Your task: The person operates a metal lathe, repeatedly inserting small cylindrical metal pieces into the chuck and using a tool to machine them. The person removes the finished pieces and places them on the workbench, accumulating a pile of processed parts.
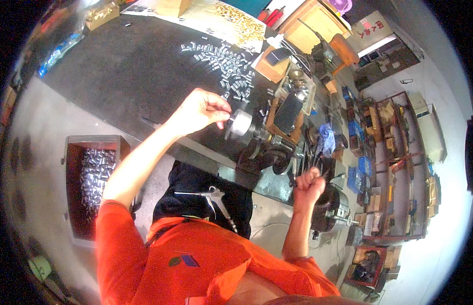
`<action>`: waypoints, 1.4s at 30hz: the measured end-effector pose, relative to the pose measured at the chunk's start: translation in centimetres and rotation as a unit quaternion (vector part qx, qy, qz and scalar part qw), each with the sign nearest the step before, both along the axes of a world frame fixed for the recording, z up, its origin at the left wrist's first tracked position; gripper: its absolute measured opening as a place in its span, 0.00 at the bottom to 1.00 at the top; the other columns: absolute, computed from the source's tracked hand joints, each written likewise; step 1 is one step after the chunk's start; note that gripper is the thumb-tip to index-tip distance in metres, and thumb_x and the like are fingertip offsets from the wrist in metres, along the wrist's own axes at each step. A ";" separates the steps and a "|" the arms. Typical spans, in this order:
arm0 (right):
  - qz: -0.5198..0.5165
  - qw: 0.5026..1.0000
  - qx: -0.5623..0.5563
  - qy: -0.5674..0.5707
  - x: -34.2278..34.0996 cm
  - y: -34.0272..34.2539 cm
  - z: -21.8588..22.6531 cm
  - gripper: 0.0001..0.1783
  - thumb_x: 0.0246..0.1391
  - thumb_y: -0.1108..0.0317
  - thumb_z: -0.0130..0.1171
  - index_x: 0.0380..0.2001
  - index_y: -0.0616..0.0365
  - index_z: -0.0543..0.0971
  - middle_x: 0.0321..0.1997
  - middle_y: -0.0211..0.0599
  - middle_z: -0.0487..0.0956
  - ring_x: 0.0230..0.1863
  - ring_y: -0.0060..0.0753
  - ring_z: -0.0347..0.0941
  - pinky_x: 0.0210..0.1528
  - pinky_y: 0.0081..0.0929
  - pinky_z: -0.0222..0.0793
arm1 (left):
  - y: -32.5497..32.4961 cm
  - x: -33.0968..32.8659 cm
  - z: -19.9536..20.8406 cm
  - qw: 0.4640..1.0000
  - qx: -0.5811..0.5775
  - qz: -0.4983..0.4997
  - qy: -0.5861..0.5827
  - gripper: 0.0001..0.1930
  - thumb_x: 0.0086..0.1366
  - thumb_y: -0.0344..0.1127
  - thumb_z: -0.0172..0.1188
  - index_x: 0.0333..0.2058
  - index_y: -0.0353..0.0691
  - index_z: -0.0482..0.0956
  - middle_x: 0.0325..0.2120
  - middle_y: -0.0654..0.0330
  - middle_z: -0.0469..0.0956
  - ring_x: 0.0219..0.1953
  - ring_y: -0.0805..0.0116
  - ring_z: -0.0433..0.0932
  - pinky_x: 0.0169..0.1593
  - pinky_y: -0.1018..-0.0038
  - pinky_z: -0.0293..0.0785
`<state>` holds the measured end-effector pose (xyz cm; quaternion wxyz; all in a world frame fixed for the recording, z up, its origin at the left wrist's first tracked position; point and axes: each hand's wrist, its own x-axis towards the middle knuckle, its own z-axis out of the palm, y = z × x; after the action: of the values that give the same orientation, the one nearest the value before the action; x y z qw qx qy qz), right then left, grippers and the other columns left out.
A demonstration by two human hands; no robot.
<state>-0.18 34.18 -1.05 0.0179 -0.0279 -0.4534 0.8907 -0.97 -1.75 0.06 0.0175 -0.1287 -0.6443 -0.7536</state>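
At the silver chuck (pixel 241 123), left hand (pixel 203 113) pinched narrow, contents unclear; right hand (pixel 309 186) curled, blurred, can't tell grip; 1 air gun (pixel 214 194) on lap (pixel 183 175).

I'm in a metal workshop, small metal cylinders (pixel 229 65) scattered beyond my bench machine (pixel 240 124) and crammed shelves (pixel 399 161) to its right.

The chuck (pixel 241 123) is silver, the shirt (pixel 216 254) orange, the bins (pixel 355 179) blue.
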 end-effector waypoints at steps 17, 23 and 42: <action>-0.136 0.973 0.096 -0.159 -8.3 -0.5 -9.4 0.06 0.45 0.67 0.46 0.27 0.55 0.71 0.22 0.25 0.68 0.20 0.22 0.62 0.20 0.21 0.58 | 0.0 -0.2 0.9 0.999 -0.023 -0.017 -0.042 0.04 0.51 0.22 0.56 0.28 0.30 0.75 0.20 0.58 0.75 0.20 0.73 0.74 0.27 0.79 0.71; -0.031 0.997 0.021 -0.071 0.2 0.0 -4.6 0.05 0.45 0.67 0.45 0.21 0.55 0.67 0.12 0.22 0.55 0.11 0.17 0.47 0.11 0.17 0.43 | -0.1 -0.1 0.4 0.999 0.003 -0.040 -0.014 0.05 0.52 0.22 0.56 0.29 0.29 0.75 0.22 0.57 0.75 0.21 0.73 0.74 0.28 0.79 0.71; -0.112 0.982 0.068 -0.138 -6.0 -0.2 -8.7 0.06 0.44 0.66 0.50 0.26 0.54 0.71 0.20 0.26 0.68 0.15 0.19 0.55 0.16 0.18 0.48 | 0.4 -0.2 -0.3 0.999 0.036 -0.036 -0.019 0.05 0.51 0.22 0.57 0.29 0.29 0.75 0.22 0.58 0.75 0.21 0.74 0.74 0.28 0.80 0.72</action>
<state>-6.16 33.98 -9.72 0.0563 -0.2003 -0.5050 0.8376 -1.15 -1.32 -0.21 -0.0169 -0.1370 -0.6123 -0.7785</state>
